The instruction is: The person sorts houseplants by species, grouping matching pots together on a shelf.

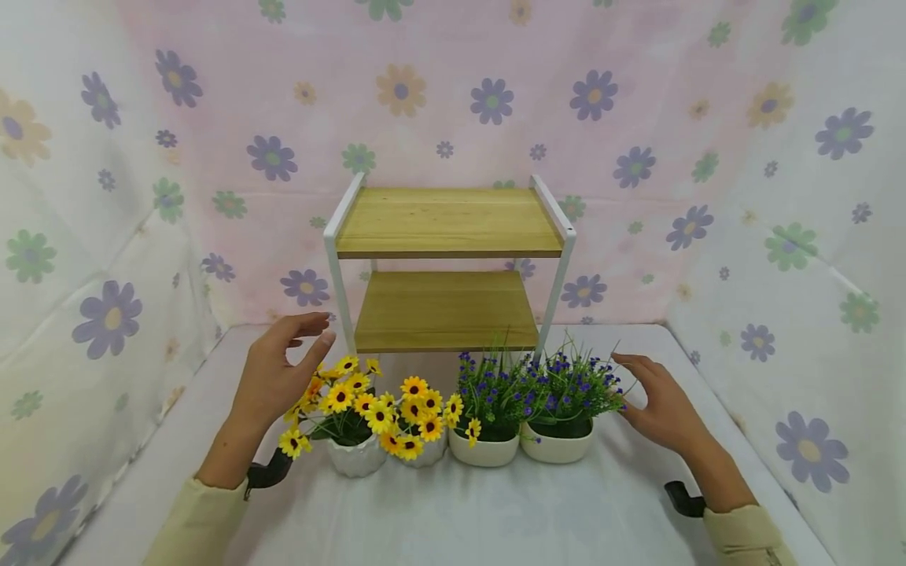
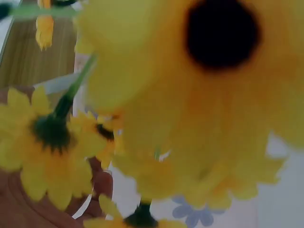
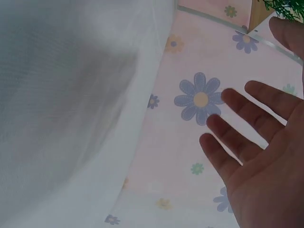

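On the white table [image 1: 495,515], four pots are lined up side by side. Yellow flowers [image 1: 340,397] are held by a white pot [image 1: 357,461] and a second white pot [image 1: 428,456]; to their right, purple flowers [image 1: 562,385] are held by a cream pot [image 1: 484,451] and another cream pot [image 1: 559,448]. Like seems to be set beside like, in a row where each pot can be easily reached. The left hand [image 1: 272,377] is held by the yellow end, thumb parted from loosely bent fingers; nothing is seen gripped, and whether petals are touched cannot be told. The right hand [image 1: 658,402] is spread wide at the purple end, holding nothing. Behind, a two-tier shelf [image 1: 449,224] is backed by flowered cloth [image 1: 446,86].
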Motion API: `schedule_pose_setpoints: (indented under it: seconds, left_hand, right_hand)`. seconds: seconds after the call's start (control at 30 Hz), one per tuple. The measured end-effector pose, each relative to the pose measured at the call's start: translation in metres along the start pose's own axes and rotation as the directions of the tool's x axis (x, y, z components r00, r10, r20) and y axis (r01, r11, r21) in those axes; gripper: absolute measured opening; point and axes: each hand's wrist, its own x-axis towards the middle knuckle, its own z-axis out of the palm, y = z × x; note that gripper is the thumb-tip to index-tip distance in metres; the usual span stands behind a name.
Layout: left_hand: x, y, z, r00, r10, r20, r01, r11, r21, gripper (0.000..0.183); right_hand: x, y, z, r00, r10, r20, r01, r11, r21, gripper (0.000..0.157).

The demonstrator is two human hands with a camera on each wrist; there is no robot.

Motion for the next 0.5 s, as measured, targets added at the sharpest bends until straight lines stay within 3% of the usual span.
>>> schedule_pose_setpoints:
  seconds: [0.23,0.5]
  left_hand:
    - [0.0,0.0,0.011,1.0,0.015,0.005,-0.014,0.998,-0.056,0.046]
    - [0.004,0.002,0.022,0.998,0.068,-0.007,-0.068,0.993,-0.095,0.037]
  right_hand:
    - [0.0,-0.002,0.004,0.989,-0.109,0.096,0.098,0.989,0.109,0.066]
    - [-0.007,-0.005,0.015,0.948,-0.093,0.304,0.0,0.956,0.293,0.081]
